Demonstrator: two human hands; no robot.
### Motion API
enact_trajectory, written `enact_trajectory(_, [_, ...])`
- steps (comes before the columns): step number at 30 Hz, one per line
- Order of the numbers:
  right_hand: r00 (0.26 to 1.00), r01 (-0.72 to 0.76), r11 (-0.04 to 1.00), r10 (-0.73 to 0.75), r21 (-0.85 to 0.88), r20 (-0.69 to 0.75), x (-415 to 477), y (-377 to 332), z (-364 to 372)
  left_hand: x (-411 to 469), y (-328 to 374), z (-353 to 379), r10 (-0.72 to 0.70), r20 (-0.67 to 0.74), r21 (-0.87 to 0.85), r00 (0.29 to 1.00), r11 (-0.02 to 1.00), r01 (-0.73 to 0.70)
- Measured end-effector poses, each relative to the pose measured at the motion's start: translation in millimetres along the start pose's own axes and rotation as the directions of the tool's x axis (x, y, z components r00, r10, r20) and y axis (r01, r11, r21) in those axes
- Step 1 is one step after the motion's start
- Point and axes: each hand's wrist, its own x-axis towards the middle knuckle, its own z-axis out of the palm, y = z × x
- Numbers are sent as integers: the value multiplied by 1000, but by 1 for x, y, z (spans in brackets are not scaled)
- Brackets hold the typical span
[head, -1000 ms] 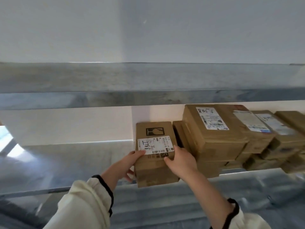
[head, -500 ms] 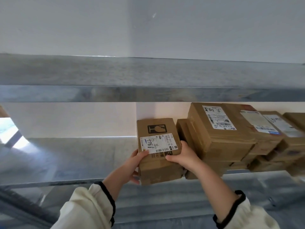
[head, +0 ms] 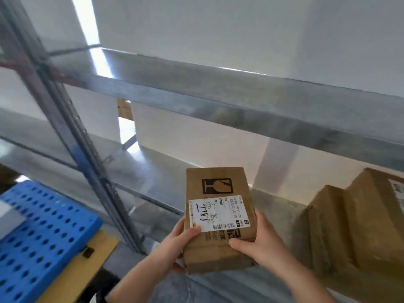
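Head camera: a brown cardboard box is held up in front of the metal shelf, its white label and fragile mark facing the viewer. Both hands grip it. The left hand curls round the left edge with its thumb on the label's lower corner. The right hand curls round the right edge, thumb lying across the front. To the right, other cartons are stacked on the shelf, well apart from the box. A blue perforated panel lies at lower left, beyond the grey upright post.
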Motion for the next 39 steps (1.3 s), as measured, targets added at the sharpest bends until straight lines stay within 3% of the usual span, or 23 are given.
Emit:
enact_trajectory(6, [946,147,989,-141,3,292,22,-63,79,-46,-39,-83,-80,-296,-212,952,977,16])
enact_trajectory(14, [772,394,919,-333,3,541,25,-151,188,-117,-84,-176,-128,-529,-394,839,913,-110])
enact_trajectory(19, [663,453,891,-352,20,661,15,-204,255,-154,-113,-231,-166,-658,-383,734,914,-137])
enact_trajectory(29, [475,571,820,-377,48,795,-8,-278,377,-206,-158,-323,-125,-806,-271,579,947,-173])
enact_trajectory(39, [382,635,772,-345,28,857,4,-291,427,-197,-189,-344,-169,-841,-302,515,935,-185])
